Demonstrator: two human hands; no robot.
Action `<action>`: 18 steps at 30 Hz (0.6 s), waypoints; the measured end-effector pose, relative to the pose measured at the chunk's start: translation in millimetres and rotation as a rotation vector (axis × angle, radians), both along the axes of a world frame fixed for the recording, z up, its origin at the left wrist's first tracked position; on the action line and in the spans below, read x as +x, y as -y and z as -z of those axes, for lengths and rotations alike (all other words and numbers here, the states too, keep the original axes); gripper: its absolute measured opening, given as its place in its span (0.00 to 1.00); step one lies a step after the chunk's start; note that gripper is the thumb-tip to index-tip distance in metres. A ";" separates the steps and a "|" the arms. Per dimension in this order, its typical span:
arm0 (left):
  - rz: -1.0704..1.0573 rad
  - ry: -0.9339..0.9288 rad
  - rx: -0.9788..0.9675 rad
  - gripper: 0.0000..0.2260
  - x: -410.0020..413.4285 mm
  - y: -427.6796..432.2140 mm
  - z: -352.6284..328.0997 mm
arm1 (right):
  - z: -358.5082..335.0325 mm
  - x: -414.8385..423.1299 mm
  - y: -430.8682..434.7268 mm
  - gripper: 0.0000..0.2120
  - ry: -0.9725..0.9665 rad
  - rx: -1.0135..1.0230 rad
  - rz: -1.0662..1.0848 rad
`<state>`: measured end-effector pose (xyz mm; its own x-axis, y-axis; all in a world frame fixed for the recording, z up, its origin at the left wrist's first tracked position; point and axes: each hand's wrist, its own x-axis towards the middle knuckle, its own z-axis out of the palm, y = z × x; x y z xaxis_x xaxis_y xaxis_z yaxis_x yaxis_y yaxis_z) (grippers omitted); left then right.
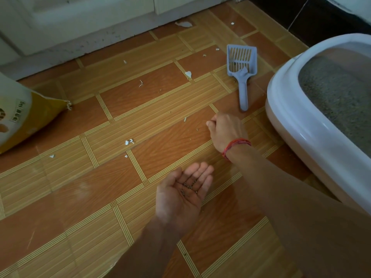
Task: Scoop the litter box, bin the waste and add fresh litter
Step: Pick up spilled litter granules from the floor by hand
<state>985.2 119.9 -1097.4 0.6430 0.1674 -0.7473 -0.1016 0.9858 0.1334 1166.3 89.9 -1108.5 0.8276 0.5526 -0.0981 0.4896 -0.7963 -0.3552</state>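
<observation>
The white litter box (285, 109) stands at the right, filled with grey litter (337, 97). A pale blue slotted scoop (242, 71) lies flat on the floor to its left, handle towards me. My left hand (182, 195) is held palm up, cupped, with a few dark litter grains (188, 186) in it. My right hand (224, 131), with a red thread at the wrist, reaches down to the floor just below the scoop's handle, fingers curled together at a spot on the tile; whether they pinch a grain is hidden. A yellow and white litter bag (22, 115) lies at the left edge.
Orange and tan patterned floor tiles (100, 197) carry scattered white paper scraps (128, 141) and a few stray grains (197, 129). A white door and step (90, 27) run along the top. Dark tiled wall (313, 19) stands behind the litter box.
</observation>
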 end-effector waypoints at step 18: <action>0.066 0.053 0.060 0.23 -3.1 2.5 8.4 | -23.3 -130.4 65.4 0.11 -0.025 0.303 -0.279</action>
<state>982.1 117.4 -1105.8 0.6926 0.1664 -0.7019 -0.0451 0.9811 0.1881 1035.9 24.4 -1085.2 0.6415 0.7623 0.0857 0.6602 -0.4917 -0.5679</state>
